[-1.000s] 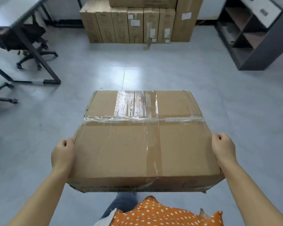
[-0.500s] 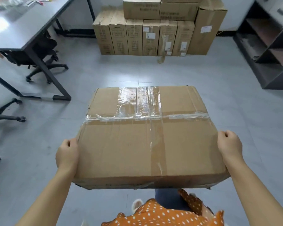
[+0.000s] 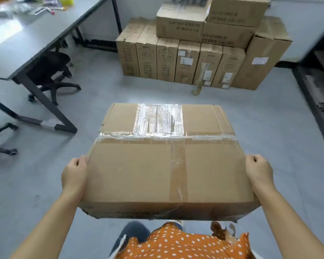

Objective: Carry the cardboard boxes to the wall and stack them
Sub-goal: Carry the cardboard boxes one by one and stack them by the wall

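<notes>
Cardboard box [image 3: 166, 165] (long axis crosswise)

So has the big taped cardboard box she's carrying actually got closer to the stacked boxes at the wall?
Yes. The taped brown cardboard box has moved forward: the stacked cardboard boxes by the wall now look larger and nearer than a second ago.

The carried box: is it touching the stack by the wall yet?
Apart. The head view shows the carried box held off the ground between the left hand and right hand, with bare grey floor between its far edge and the stack.
</notes>
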